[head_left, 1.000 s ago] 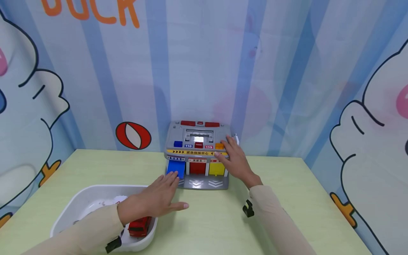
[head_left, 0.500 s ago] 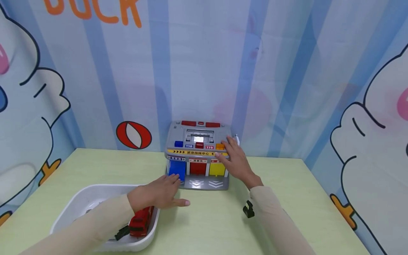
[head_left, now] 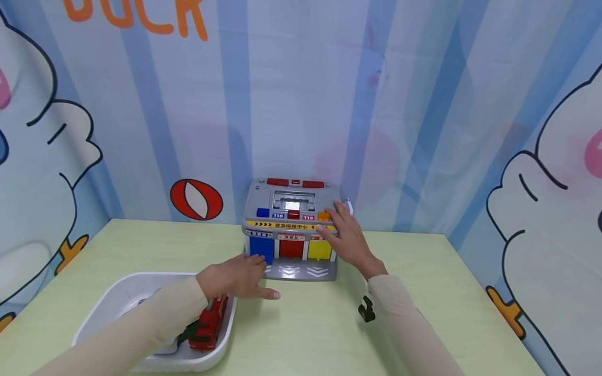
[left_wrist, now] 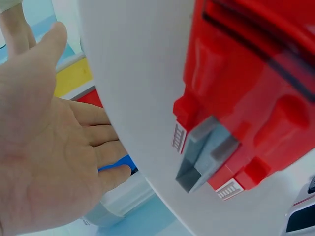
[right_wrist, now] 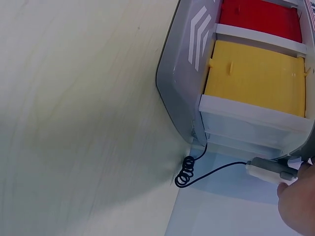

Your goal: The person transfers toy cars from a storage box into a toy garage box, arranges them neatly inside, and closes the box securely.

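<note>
A grey toy rescue station (head_left: 290,270) stands against the backdrop, with blue, red (head_left: 291,248) and yellow (right_wrist: 256,76) doors. My left hand (head_left: 237,275) reaches over the tub's edge with fingers extended; its fingertips are at the lower part of the blue door (head_left: 261,247), which hangs down in its doorway. In the left wrist view its palm shows and holds nothing. My right hand (head_left: 349,237) rests on the station's right roof corner, fingers on top and thumb at the front edge. Beside it hangs a grey-and-white handset (right_wrist: 270,168) on a coiled black cord (right_wrist: 186,172).
A white tub (head_left: 101,308) stands front left, under my left forearm. Inside are a red toy truck (head_left: 207,324) and a white toy vehicle (left_wrist: 301,216), partly hidden. The pale table (head_left: 301,334) meets a striped, printed backdrop (head_left: 301,104) behind the station.
The blue door has swung down from a raised, outward tilt to lie in its doorway. My left hand has shifted forward and right. The right hand has stayed in place.
</note>
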`<move>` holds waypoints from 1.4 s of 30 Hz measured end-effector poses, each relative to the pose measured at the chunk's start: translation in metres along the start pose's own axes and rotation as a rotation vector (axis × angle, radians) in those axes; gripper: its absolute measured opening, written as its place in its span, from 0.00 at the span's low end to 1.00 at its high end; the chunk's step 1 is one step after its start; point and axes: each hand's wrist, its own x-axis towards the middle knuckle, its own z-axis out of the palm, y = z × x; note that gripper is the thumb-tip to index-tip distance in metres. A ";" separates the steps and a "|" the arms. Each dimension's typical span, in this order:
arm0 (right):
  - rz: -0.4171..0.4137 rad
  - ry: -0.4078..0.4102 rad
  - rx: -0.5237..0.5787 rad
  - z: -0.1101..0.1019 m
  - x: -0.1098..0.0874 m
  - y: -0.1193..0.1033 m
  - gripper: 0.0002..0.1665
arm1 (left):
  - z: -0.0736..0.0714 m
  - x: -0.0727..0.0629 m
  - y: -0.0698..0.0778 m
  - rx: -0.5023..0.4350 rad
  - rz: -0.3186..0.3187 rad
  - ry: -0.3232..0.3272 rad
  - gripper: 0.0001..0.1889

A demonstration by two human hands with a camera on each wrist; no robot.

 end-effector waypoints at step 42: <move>-0.051 0.024 -0.012 -0.001 0.000 0.006 0.32 | -0.002 0.014 -0.019 0.007 0.034 -0.052 0.53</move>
